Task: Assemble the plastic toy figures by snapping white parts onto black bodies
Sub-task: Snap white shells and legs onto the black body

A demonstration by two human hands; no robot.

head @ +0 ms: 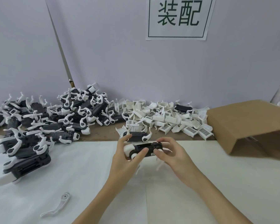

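Two hands hold one long black plastic toy body (144, 147) above the white-covered desk (87, 175). The left hand (126, 159) grips the end with a white cap. The right hand (171, 152) pinches the other end with its fingertips. A pile of small white plastic parts (168, 120) lies behind, next to a brown cardboard box (249, 120). Finished black-and-white figures (39, 123) are heaped on the left.
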